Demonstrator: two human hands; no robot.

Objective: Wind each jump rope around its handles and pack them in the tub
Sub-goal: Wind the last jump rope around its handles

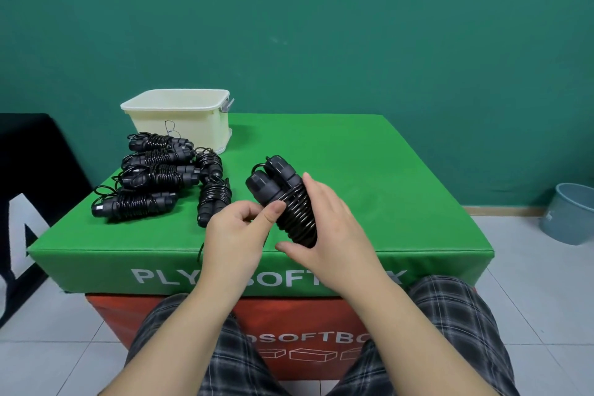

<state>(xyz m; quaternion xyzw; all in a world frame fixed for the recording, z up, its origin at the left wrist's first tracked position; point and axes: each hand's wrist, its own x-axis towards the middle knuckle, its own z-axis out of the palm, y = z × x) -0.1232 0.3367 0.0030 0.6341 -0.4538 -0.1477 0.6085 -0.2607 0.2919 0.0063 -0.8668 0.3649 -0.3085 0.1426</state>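
Note:
I hold a black jump rope (pixel 283 193) above the green box top, its cord coiled round the two handles laid side by side. My right hand (pixel 324 222) wraps round the coiled bundle from the right. My left hand (pixel 238 228) pinches the loose cord end against the bundle's left side, and a short length of cord hangs below it. Several wound black jump ropes (pixel 154 180) lie in a cluster at the left of the box top. The cream tub (pixel 180 116) stands behind them at the far left corner, and its inside is hidden.
The green soft box (pixel 369 186) sits on an orange one (pixel 289 325) between my knees. A black mat (pixel 32 186) leans at the left. On the tiled floor at the right stands a grey-blue bucket (pixel 569 212). A green wall closes the back.

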